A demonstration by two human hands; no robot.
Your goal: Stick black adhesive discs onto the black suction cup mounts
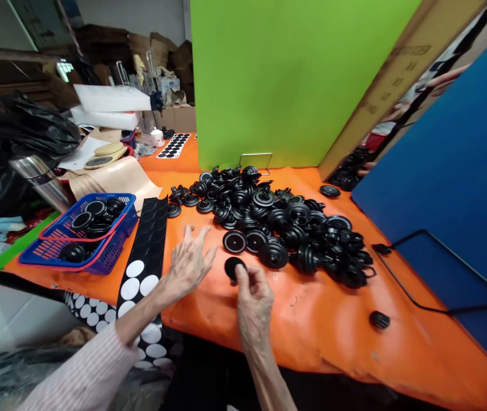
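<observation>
My right hand (255, 305) pinches a round black part (233, 267) by its edge, its flat dark face turned up. My left hand (189, 261) is empty, its fingers spread just above the orange table cover (209, 311). Beyond both hands spreads a big pile of black ridged round parts (252, 211). At its near edge two black discs with pale rings (244, 241) lie face up. Left of my left hand runs a black sheet of round stickers (151, 234), with white circles where stickers are gone.
A blue basket (115, 251) at the left holds more black parts. Behind it are a steel flask (40, 180) and brown paper (119, 177). A green panel (269, 85) stands at the back, a blue panel (453, 188) at the right. One small black piece (379, 319) lies apart.
</observation>
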